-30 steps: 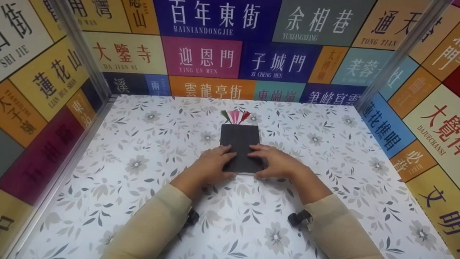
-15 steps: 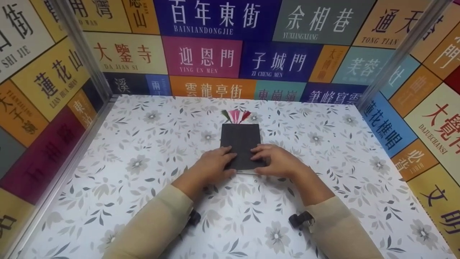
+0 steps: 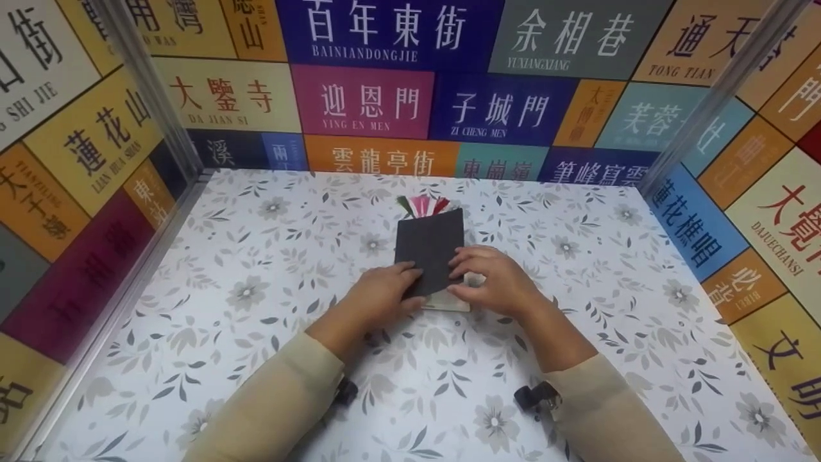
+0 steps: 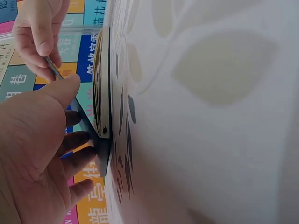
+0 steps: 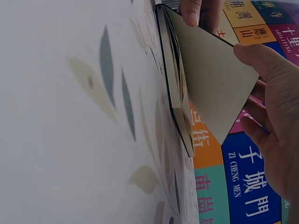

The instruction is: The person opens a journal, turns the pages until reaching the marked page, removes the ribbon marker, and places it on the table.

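A small notebook (image 3: 428, 247) with a black cover lies on the table; its cover is lifted along the right side. My right hand (image 3: 497, 279) pinches that cover edge between thumb and fingers. Cream pages (image 3: 449, 303) show under the raised cover in the head view, and the pale inside of the cover (image 5: 210, 70) faces the right wrist camera. On the left, my left hand (image 3: 385, 289) touches the cover near the spine with relaxed fingers. The page block (image 4: 100, 88) stays flat on the table. Green, pink and red tassels (image 3: 421, 205) fan out beyond the notebook's far edge.
The table (image 3: 282, 385) has a white cover printed with grey flowers and leaves. Panels with Chinese place names (image 3: 365, 102) stand round the back and both sides, with clear corner posts (image 3: 163, 109) between them. A dark wrist device (image 3: 537, 394) sits at the right sleeve.
My right hand has moved from resting at the notebook's right edge to pinching the cover, which has risen on that side and bared the pages. My left hand has hardly moved.
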The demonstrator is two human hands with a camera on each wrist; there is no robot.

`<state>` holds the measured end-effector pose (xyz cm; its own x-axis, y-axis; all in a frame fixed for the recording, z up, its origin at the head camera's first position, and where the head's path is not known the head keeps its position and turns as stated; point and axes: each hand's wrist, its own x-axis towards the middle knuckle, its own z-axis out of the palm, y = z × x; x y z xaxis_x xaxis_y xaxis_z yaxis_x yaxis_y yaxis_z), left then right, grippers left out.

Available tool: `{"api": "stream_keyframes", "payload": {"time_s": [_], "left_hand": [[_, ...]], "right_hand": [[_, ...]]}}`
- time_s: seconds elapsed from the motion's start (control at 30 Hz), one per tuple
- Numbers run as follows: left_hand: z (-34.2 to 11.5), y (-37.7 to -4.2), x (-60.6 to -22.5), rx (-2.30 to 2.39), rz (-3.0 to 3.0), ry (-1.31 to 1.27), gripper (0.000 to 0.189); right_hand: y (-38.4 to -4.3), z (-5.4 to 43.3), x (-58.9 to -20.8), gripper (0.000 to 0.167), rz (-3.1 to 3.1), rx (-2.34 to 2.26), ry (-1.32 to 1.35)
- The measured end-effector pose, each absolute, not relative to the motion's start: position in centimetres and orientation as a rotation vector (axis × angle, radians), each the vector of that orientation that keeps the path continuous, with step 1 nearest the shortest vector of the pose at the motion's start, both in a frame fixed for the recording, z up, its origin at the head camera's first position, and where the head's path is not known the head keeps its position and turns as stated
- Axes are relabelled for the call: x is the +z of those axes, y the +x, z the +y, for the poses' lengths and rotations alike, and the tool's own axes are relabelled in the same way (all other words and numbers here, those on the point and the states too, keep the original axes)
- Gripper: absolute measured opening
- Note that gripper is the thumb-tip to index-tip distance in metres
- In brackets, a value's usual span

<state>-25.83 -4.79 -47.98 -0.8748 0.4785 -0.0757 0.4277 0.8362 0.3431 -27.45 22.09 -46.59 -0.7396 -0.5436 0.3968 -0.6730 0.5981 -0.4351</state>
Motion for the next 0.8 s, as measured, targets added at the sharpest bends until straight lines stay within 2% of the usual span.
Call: {"api": "stream_keyframes", "payload": {"time_s": [0.3, 0.47, 0.67, 0.8], "left_hand": [[-5.1, -25.5, -47.4, 0.389, 2.982, 0.773, 0.065], [-5.1, -24.9, -46.9, 0.310, 3.106, 0.885, 0.069], [-5.3, -24.4, -46.3, 0.317, 3.207, 1.019, 0.083], [-5.5, -24.2, -46.0, 0.261, 3.250, 1.065, 0.092]], "right_hand": [[-27.0, 21.5, -46.2, 0.020, -2.508, 0.850, 0.999], [-26.8, 21.5, -46.2, 0.027, -2.470, 0.872, 0.982], [-26.5, 21.3, -46.0, 0.043, -2.453, 0.941, 0.957], [-26.4, 21.5, -46.0, 0.046, -2.477, 0.984, 0.941]]}}
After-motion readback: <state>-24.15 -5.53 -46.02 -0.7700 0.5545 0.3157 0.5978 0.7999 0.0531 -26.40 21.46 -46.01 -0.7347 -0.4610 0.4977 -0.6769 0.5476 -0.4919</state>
